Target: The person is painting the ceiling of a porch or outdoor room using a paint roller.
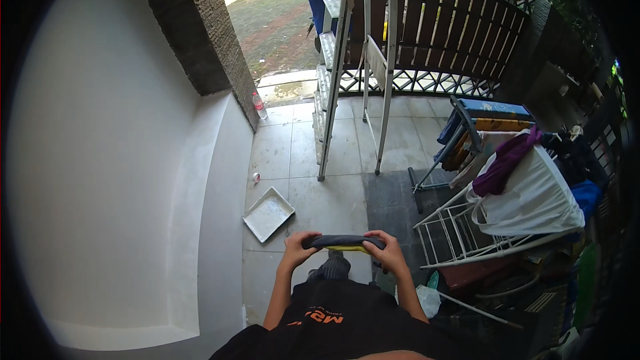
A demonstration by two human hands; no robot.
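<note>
1. Hands: left hand (298, 245) and right hand (385, 248) are both closed round the ends of one dark, yellow-edged bar-shaped tool (343, 243), held level in front of the body, above the floor and clear of the wall. It looks like a paint roller or pad, though the view is too small to be sure.
2. Step, as judged: tool gripped and readied between loading and applying. The next move calls for freeing one hand, or turning the tool toward the tray or the wall.
3. Tray (268, 213): white, flat on the tiled floor (347, 200), near and ahead-left of the hands.
4. Wall (113, 173): white, close on the left.
5. Ladder (353, 73): standing open ahead, well apart.
6. Bottle (259, 105): upright at the wall's foot, far off.
7. Drying rack (480, 227): hung with laundry, crowding the right side and narrowing room to step.
</note>
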